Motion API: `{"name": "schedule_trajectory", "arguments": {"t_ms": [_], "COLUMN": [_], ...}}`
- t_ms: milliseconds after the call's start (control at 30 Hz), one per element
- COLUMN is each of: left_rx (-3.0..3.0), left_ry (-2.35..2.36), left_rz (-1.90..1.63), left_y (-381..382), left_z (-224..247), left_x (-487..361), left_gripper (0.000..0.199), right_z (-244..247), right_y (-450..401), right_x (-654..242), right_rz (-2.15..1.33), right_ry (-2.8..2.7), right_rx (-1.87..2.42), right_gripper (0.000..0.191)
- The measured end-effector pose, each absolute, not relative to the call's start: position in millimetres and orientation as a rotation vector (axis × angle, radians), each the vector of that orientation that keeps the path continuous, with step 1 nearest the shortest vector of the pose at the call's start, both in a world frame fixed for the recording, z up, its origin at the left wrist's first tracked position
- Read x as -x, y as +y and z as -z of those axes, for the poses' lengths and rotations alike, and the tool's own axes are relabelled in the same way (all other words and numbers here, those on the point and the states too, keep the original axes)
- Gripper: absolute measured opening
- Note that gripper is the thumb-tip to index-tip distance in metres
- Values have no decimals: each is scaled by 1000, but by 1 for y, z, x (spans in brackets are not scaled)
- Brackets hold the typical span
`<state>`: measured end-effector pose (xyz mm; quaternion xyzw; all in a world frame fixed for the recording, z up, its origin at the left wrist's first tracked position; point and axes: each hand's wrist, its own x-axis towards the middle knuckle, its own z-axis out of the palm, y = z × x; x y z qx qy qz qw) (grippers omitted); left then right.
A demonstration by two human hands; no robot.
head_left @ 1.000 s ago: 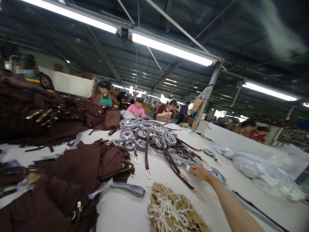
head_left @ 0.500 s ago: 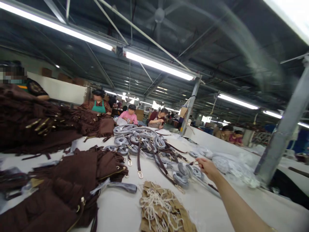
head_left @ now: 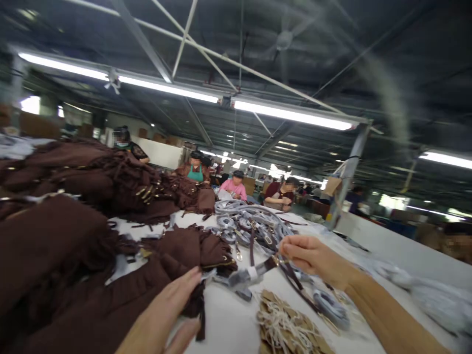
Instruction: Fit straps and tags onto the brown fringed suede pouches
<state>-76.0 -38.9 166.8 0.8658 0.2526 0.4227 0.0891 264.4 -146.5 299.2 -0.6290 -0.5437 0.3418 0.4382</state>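
Note:
My right hand (head_left: 313, 253) is closed on the metal-fitted end of a dark brown strap (head_left: 266, 266), held above the table. Part of this strap is wrapped in greyish plastic with a white band around it. At the lower left, my left hand (head_left: 165, 312) has its fingers stretched out and the thumb apart, with nothing in it. It is over the edge of a dark brown fringed bag (head_left: 180, 248) with gold fittings. Behind my right hand lies a heap of straps (head_left: 239, 223), many in grey wrapping, with gold-coloured clasps.
Brown cardboard tags with white strings (head_left: 289, 324) lie in front on the white table (head_left: 224, 319). Piled brown bags (head_left: 66, 236) cover the left side. Clear plastic (head_left: 438, 300) lies at the right. Several people sit beyond the table, near a grey post (head_left: 348, 174).
My view has turned left. My left hand has come into view at the lower left. My right hand has drawn nearer, bringing the strap's end away from the heap.

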Motion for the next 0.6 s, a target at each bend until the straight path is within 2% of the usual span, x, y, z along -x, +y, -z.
{"name": "schedule_trajectory", "arguments": {"t_ms": [100,167,267,333,400,467,533,600], "left_rx": [-2285,-2045,-1653,-1422,-1294,-1286,-1352,-1446], "left_ry": [678,533,306,308,400,527,670,777], "left_rz": [-976,-819,-672,-691,-795,-949,-1122,-1241], "left_y": [-62,-68,-66,-61,-55,-50,-47,-46], "left_z": [-202,-214,-205,-184,-164,-152,-151,-157], "left_x": [71,68,70,73,75,76,78,82], "left_gripper": [59,53,35,34,38,38,31,27], "right_z": [-284,-275,-265,-260,-257,-253,-248,-241], "right_y": [-122,-109,-93,-84,-79,-78,-81,-89], "right_x": [-195,-159,-120,-104,-95,-92,-92,-94], "right_rz": [-1057,-1132,-1193,-1192,-1020,-670,-338,-176], "right_ry": [-1521,-1590,-1663,-1724,-1826,-1925,-2013,-2119], "right_rx": [1416,1334,1283,1300,1325,1337,1337,1345], "right_gripper": [45,44,43,41,34,32,33,32]}}
